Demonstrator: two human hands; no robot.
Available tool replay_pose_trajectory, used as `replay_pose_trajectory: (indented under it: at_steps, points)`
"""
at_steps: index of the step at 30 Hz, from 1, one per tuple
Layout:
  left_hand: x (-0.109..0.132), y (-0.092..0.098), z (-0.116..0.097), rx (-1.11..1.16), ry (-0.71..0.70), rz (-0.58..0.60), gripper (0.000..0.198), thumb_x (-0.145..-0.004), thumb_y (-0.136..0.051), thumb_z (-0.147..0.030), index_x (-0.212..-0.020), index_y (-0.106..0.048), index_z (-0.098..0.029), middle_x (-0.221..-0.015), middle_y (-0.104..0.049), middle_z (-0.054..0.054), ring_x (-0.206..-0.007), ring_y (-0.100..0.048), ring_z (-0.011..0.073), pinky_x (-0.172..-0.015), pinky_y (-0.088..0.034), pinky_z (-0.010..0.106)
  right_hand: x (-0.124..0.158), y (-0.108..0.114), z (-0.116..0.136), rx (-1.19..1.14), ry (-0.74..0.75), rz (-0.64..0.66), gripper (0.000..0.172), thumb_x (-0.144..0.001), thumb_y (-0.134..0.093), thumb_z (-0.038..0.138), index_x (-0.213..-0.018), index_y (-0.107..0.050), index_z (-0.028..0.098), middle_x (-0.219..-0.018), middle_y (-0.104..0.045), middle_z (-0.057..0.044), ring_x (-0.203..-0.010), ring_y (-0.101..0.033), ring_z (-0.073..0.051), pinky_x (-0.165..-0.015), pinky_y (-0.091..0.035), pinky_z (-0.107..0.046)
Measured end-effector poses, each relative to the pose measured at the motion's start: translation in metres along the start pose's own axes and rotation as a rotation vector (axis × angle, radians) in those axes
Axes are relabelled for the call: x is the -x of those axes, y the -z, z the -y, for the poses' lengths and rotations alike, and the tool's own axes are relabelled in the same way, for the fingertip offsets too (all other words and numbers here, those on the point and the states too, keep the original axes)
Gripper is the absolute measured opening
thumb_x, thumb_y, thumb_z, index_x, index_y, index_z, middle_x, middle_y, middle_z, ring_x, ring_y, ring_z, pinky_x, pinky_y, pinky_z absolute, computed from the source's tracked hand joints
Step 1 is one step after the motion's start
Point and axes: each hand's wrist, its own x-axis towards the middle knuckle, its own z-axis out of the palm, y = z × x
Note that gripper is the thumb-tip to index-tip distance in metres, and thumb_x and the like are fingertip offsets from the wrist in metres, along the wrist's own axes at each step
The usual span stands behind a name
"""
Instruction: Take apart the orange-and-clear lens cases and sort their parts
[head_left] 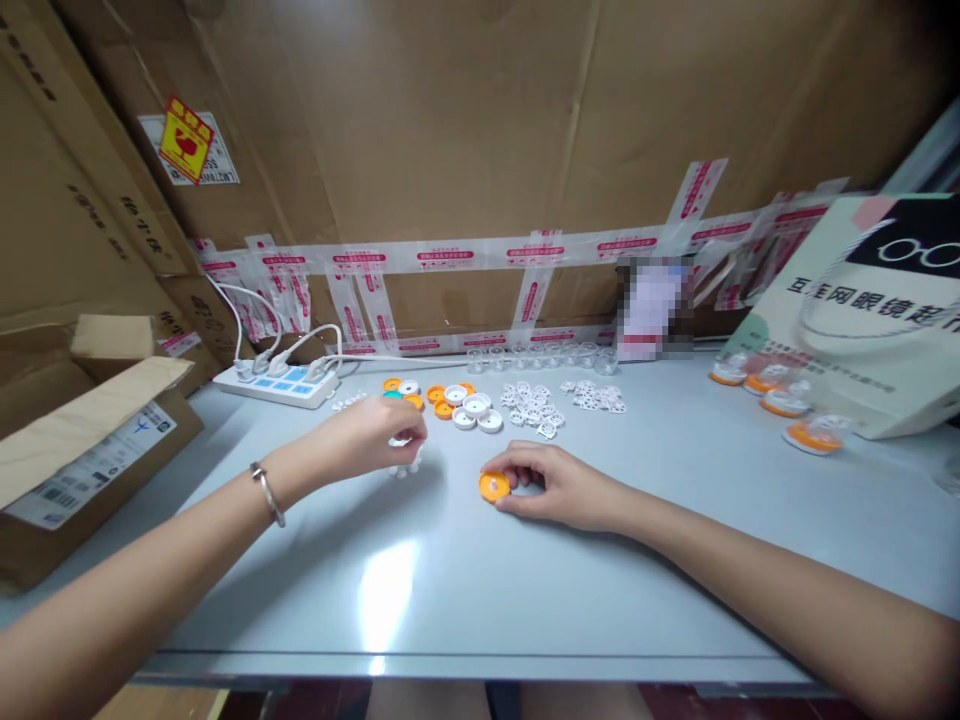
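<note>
Between the thumb and fingers of my right hand (551, 485) is a round orange disc (494, 487) with a small pale piece at its centre, low over the table. My left hand (379, 435), with a bracelet at the wrist, is held above small white parts (405, 464); its fingers are curled together, and what they pinch, if anything, is too small to name. Behind the hands lie orange discs (443, 409) and white discs (476, 406), partly stacked. White openwork pieces (531, 405) form a pile beside them, with another pile (594, 396) to the right.
Clear cups (540, 357) line the back edge. Several orange-and-white assembled pieces (814, 434) stand at right by a printed bag (877, 320). At left are a power strip (277, 382) with cables and an opened cardboard box (97, 450). Cardboard (465, 130) walls the back.
</note>
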Motion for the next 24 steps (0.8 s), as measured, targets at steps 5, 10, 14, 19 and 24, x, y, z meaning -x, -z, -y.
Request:
replay_pose_trajectory:
  at_steps: [5, 10, 14, 19, 24]
  points:
    - [0.03, -0.036, 0.019, -0.131, -0.116, -0.09, 0.022, -0.085, -0.039, -0.018, -0.083, -0.061, -0.015, -0.078, -0.062, 0.005, -0.072, -0.057, 0.0132, -0.067, -0.042, 0.022, 0.0, 0.0, -0.002, -0.003, 0.005, 0.002, 0.027, -0.071, -0.059, 0.025, -0.096, -0.064, 0.016, -0.08, -0.055, -0.003, -0.071, -0.049, -0.012, -0.066, -0.042, -0.024]
    - [0.032, -0.04, 0.022, -0.151, -0.132, -0.071, 0.023, -0.088, -0.039, -0.022, -0.083, -0.061, -0.016, -0.078, -0.062, 0.005, -0.072, -0.058, 0.0136, -0.066, -0.044, 0.023, 0.0, 0.0, -0.001, -0.022, -0.004, 0.003, 0.029, -0.07, -0.06, 0.026, -0.097, -0.064, 0.016, -0.081, -0.056, -0.003, -0.072, -0.049, -0.013, -0.067, -0.041, -0.024]
    - [0.018, -0.023, -0.001, -0.069, -0.137, -0.126, 0.02, -0.087, -0.045, -0.027, -0.086, -0.061, -0.015, -0.08, -0.062, 0.005, -0.073, -0.058, 0.0132, -0.067, -0.044, 0.023, 0.001, 0.0, 0.0, -0.048, -0.042, 0.01, 0.031, -0.069, -0.061, 0.025, -0.098, -0.064, 0.015, -0.08, -0.055, -0.003, -0.073, -0.049, -0.013, -0.068, -0.04, -0.025]
    - [-0.01, -0.025, -0.041, -0.236, -0.353, -0.236, 0.022, -0.088, -0.042, -0.021, -0.077, -0.059, -0.015, -0.072, -0.061, 0.003, -0.067, -0.055, 0.013, -0.06, -0.04, 0.025, -0.001, -0.003, -0.005, -0.104, -0.005, -0.004, 0.028, -0.068, -0.063, 0.028, -0.092, -0.065, 0.014, -0.074, -0.052, -0.001, -0.068, -0.046, -0.011, -0.063, -0.038, -0.023]
    - [-0.027, -0.04, -0.05, -0.375, -0.476, -0.252, 0.022, -0.087, -0.045, -0.02, -0.069, -0.056, -0.015, -0.064, -0.058, 0.001, -0.06, -0.051, 0.0131, -0.055, -0.034, 0.027, -0.002, -0.004, -0.008, -0.134, 0.036, -0.011, 0.019, -0.068, -0.064, 0.028, -0.08, -0.063, 0.014, -0.067, -0.046, 0.002, -0.064, -0.043, -0.01, -0.059, -0.035, -0.022]
